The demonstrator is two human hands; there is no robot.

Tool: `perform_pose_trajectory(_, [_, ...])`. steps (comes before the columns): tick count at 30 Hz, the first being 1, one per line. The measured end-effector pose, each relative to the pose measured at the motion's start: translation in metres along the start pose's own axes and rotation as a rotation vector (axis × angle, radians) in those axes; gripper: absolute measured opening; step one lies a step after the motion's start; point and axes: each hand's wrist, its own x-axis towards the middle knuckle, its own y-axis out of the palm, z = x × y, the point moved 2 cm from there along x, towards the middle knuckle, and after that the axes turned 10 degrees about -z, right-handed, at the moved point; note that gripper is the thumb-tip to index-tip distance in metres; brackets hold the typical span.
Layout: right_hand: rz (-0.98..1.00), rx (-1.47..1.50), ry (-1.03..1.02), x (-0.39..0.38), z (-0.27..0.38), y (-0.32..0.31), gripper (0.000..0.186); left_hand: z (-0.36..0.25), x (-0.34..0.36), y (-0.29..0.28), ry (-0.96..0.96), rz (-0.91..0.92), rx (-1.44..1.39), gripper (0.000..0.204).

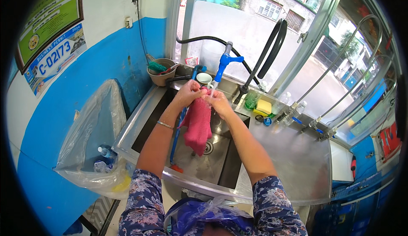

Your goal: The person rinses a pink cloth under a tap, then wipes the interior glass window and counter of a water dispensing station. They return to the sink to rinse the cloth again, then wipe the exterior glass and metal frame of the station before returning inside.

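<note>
Pink cloth [198, 123] hangs below left grip [188, 94], right grip [219, 102].

There were two hands [189, 93], two sleeves [142, 202], one bracelet [165, 124], one cloth [198, 125] and one sink [193, 167]; one blue tap [222, 66] and one pot [159, 79] stood far, one sponge [263, 107] right, one bag [91, 130] left.

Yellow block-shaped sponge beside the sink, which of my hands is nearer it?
Right. Your right hand is to the left of the sponge; your left hand is farther left.
</note>
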Motion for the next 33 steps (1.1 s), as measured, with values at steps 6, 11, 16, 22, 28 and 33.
perform_pose_trajectory(6, [-0.054,0.038,-0.147,-0.007,0.026,-0.004,0.02,0.019,-0.035,0.01,-0.129,0.262,-0.253,0.036])
perform_pose_trajectory(11, [-0.013,-0.179,-0.164,-0.016,0.035,-0.016,0.022,-0.006,-0.022,0.02,0.071,0.141,0.066,0.022])
perform_pose_trajectory(16, [-0.015,-0.44,-0.115,-0.017,0.05,-0.036,0.019,-0.007,-0.014,0.028,0.198,0.084,-0.094,0.017])
perform_pose_trajectory(22, [-0.104,0.306,-0.129,-0.021,0.047,-0.036,0.029,0.013,-0.015,0.021,0.109,0.238,-0.001,0.017])
perform_pose_trajectory(28, [-0.05,-0.382,-0.089,-0.016,0.017,-0.025,0.031,-0.007,-0.019,0.033,0.277,0.123,0.138,0.02])
perform_pose_trajectory(33, [-0.057,0.068,0.058,-0.013,0.01,-0.034,0.018,-0.004,-0.019,0.002,0.095,0.27,0.142,0.021])
